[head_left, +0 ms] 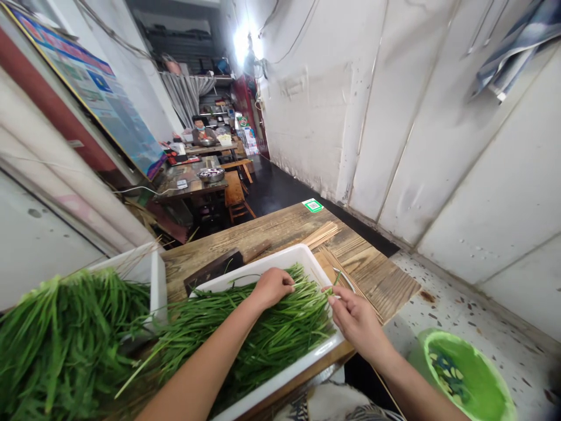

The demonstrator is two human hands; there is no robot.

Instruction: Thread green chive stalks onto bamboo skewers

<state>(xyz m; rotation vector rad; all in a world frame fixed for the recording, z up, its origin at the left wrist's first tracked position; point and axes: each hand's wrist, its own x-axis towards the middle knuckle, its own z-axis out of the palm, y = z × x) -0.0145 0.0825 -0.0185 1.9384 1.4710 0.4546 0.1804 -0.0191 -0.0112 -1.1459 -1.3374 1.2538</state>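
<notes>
A white tray point(307, 255) on the wooden table point(280, 231) holds a heap of long green chives point(263, 327). My left hand point(272, 286) rests on the heap with its fingers curled around a few stalks. My right hand point(357, 318) hovers at the tray's right end, thumb and fingers pinched on a thin bamboo skewer point(346, 279) with a green stalk at its tip.
A second white tub point(151, 269) at the left overflows with more chives point(65, 339). A cleaver point(214, 269) and loose bamboo skewers point(322, 235) lie on the table behind the tray. A green bucket point(464, 374) with scraps stands on the floor at right. A person sits at distant tables.
</notes>
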